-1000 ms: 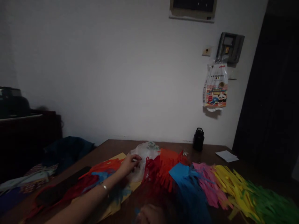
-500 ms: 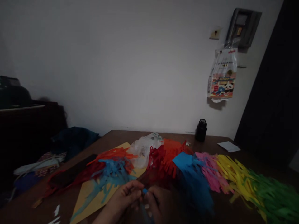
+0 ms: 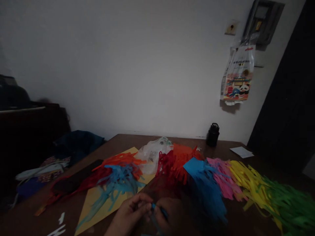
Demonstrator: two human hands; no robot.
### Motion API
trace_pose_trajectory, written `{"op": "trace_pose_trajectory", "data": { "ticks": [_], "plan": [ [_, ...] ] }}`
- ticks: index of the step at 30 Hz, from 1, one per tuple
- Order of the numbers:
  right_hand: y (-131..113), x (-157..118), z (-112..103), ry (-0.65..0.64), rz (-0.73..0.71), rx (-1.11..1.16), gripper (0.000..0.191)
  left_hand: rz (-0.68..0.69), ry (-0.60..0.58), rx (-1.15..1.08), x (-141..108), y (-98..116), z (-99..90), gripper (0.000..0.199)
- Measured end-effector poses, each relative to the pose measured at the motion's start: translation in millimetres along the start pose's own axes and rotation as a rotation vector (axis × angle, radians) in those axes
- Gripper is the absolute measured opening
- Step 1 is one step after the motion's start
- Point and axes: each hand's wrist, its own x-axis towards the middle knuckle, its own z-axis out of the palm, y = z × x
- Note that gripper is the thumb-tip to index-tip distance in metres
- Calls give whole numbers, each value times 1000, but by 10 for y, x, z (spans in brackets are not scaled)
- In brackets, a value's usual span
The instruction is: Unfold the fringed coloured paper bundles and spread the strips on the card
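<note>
Both hands meet at the bottom middle of the view, over the table's near side. My left hand (image 3: pixel 135 211) is closed, thumb and fingers pinching one end of a blue strip (image 3: pixel 153 206), which looks like paper. Close beside it, my right hand (image 3: pixel 169 213) is curled round the same strip, with its thumb on top; part of the strip hangs below. Dark shadow covers much of the right hand. Left of the hands, light blue cut strips (image 3: pixel 120 180) lie on a yellow sheet (image 3: pixel 91 213). A fringed blue bundle (image 3: pixel 206 186) lies to the right.
Orange strips (image 3: pixel 123 159), red fringe (image 3: pixel 167 164), pink strips (image 3: pixel 222 178), yellow strips (image 3: pixel 248 177) and green strips (image 3: pixel 290 203) spread across the table. Behind them sit a clear plastic bag (image 3: pixel 154 152), a black bottle (image 3: pixel 213 135) and white paper (image 3: pixel 241 151). White scraps (image 3: pixel 60 223) lie front left.
My right hand has turned slightly, and the blue strip now lies more slanted between my fingers. Both hands have shifted a little in view, and the camera has tilted slightly.
</note>
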Motion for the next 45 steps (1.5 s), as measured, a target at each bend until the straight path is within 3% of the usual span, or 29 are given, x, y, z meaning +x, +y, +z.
{"op": "trace_pose_trajectory", "data": {
  "ticks": [10, 17, 27, 32, 39, 45],
  "plan": [
    [34, -15, 63, -71, -4, 41, 23, 26, -33, 35, -57, 13, 40, 45],
    [47, -69, 114, -24, 157, 137, 28, 25, -37, 86, -52, 5, 28, 43],
    [-27, 17, 1, -73, 0, 226, 29, -8, -76, 54, -6, -56, -36, 48],
    [13, 42, 74, -89, -89, 148, 34, -35, -133, 107, -13, 10, -33, 53],
    [78, -11, 90, -37, 30, 153, 25, 29, -89, 196, -20, 88, -35, 55],
    [45, 4, 50, -18, -48, 49, 28, -27, -134, 153, 1, 21, -61, 52]
  ]
}}
